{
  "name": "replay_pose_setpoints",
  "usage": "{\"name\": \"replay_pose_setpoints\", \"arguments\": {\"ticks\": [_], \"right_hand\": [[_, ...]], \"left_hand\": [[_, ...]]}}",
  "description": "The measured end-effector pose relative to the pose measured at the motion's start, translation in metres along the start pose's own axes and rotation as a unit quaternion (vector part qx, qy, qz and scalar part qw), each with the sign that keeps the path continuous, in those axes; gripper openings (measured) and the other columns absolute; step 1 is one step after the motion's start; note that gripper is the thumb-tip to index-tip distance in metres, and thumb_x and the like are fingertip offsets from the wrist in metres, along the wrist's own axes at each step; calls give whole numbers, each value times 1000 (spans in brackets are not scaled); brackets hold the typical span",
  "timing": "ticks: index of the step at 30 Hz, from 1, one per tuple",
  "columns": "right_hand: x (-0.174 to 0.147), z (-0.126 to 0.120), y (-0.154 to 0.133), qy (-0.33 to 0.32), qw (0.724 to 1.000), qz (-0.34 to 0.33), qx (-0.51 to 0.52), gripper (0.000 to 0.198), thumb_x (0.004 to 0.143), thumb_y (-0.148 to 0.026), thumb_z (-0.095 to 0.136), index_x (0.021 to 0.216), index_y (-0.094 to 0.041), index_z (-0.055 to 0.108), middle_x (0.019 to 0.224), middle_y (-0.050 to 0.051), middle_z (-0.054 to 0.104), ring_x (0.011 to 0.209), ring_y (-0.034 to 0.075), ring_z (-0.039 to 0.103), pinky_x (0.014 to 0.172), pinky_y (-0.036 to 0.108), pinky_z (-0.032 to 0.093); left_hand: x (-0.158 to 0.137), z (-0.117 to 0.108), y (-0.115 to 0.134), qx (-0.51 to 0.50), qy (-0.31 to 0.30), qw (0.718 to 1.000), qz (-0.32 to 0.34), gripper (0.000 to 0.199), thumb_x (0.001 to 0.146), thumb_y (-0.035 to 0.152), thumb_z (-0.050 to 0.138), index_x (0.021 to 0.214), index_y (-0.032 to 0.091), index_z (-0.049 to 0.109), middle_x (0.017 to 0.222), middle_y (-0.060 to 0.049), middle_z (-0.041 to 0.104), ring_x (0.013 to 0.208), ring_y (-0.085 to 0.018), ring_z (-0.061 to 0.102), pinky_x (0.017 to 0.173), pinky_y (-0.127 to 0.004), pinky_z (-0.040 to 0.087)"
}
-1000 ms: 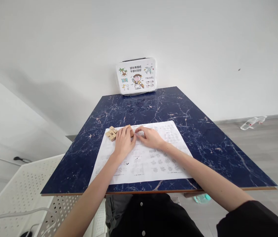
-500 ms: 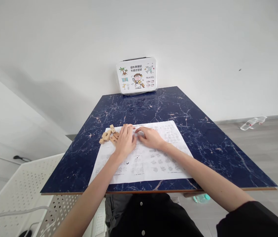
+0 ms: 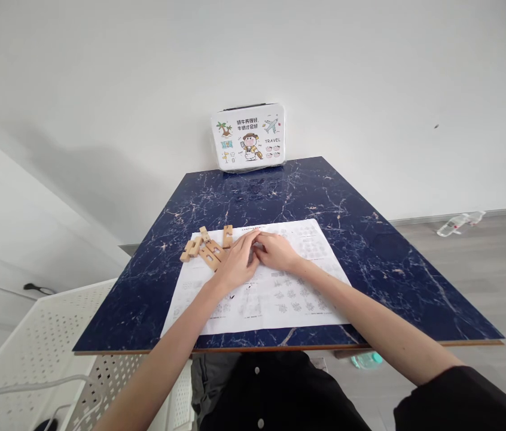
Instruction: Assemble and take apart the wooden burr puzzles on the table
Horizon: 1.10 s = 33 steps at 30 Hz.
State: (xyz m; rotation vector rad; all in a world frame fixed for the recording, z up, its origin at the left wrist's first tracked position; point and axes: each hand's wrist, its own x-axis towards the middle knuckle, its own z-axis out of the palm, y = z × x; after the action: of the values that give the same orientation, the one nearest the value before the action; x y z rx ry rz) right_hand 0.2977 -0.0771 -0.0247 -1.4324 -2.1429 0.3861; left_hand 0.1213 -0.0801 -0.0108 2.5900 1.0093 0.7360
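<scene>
My left hand lies low over the printed sheet, fingers stretched out and thumb apart. Its fingertips meet those of my right hand, which arches down from the right with its fingers bent and thumb apart. No object shows in either hand, though the space under the fingers is hidden. Left of my left hand lie several notched wooden puzzle pieces, loosely grouped on the sheet's upper left corner. One upright-lying wooden piece sits just beyond my left hand, with a dark mark on its end.
A white case with cartoon prints leans against the wall at the back of the blue marbled table. A white perforated stand is at the lower left. Plastic bottles lie on the floor to the right.
My left hand has slid right, off the wooden pieces, uncovering the one at the sheet's top edge. Its fingertips now touch my right hand, which has barely moved.
</scene>
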Motion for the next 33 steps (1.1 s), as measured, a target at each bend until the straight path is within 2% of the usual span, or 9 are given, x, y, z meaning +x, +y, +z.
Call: {"name": "replay_pose_setpoints", "arguments": {"ticks": [25,33], "right_hand": [[0,-1,-1,-3,1000,2,-6,22,92,-13,54,104,-20,71,119,8,75,103,24,70,82,30,48],[-1,-1,-1,-2,1000,3,-8,22,92,-12,53,102,-20,71,118,8,75,102,24,70,81,30,48]], "left_hand": [[0,1,-2,8,7,1000,-2,73,91,8,52,159,28,33,157,-10,52,144,-27,52,120,-50,46],[0,0,0,10,1,1000,-11,68,92,9,52,156,27,37,155,-10,52,143,-27,52,121,-48,45]]}}
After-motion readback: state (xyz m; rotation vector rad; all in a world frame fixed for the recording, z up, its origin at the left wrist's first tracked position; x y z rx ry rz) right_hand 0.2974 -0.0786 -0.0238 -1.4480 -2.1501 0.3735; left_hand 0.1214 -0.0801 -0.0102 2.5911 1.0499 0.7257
